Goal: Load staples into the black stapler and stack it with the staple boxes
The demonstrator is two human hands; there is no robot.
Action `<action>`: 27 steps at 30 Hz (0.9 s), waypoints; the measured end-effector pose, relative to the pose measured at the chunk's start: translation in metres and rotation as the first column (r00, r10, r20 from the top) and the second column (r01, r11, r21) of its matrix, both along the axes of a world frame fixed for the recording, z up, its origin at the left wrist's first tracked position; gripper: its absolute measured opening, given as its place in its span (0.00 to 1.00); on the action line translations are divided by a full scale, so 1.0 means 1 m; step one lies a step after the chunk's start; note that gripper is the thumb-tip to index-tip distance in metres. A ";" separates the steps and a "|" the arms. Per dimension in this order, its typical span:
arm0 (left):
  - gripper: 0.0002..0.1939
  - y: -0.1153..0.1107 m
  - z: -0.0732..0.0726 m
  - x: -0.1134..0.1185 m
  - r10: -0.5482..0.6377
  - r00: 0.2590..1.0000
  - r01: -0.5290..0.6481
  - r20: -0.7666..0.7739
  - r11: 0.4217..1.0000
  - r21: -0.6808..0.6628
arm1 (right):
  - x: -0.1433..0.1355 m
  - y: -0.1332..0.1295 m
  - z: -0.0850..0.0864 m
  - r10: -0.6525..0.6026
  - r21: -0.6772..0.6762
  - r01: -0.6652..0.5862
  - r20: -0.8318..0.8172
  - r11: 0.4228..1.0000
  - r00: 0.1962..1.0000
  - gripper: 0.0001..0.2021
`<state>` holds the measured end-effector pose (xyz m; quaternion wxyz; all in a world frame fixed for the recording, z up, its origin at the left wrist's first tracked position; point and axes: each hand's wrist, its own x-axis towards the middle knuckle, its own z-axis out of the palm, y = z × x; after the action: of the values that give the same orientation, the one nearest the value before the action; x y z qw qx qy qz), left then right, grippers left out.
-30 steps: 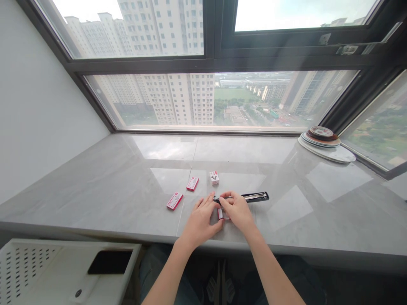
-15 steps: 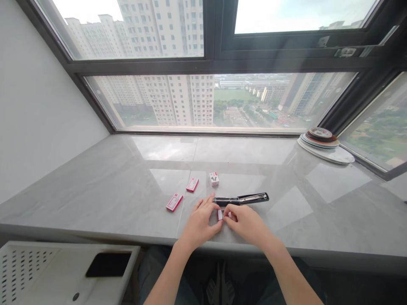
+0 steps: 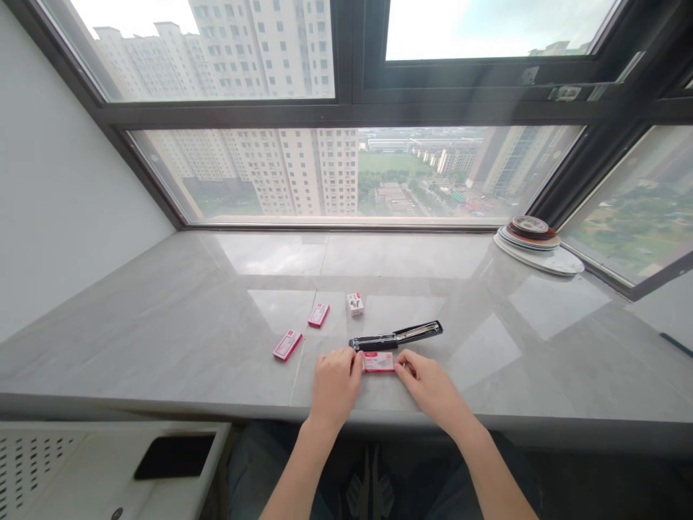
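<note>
A red and white box (image 3: 377, 362) lies lengthwise near the front edge of the grey counter, between my two hands. The closed fingers of my left hand (image 3: 336, 379) grip its left end. At its right end, my right hand (image 3: 427, 383) pinches the box with thumb and bent fingers. Just behind the box, a black stapler (image 3: 398, 336) lies opened out, its metal rail showing. To the left are two more red and white boxes, one nearer (image 3: 287, 345) and one farther (image 3: 319, 315). A small white box (image 3: 355, 304) stands behind the stapler.
Stacked plates (image 3: 533, 242) sit at the counter's back right corner, by the window. Below the counter's front left edge is a white perforated surface (image 3: 59, 477) with a black phone-like slab (image 3: 174, 456) on it.
The box between my hands now lies with its long printed face showing, where only a short white part showed before. My hands have moved apart. The whole view has shifted slightly.
</note>
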<state>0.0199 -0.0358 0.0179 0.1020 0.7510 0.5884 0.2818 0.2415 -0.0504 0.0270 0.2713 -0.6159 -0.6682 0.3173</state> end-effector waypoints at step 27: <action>0.17 -0.003 -0.005 0.012 -0.039 0.999 0.040 -0.010 0.997 0.063 | 0.086 0.037 0.003 -0.174 -0.254 0.060 -0.454 0.965 0.874 0.34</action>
<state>0.0322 -0.0391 0.0127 0.0813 0.7666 0.5646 0.2949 0.3273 -0.0133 0.0297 0.3708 -0.5870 -0.5015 0.5162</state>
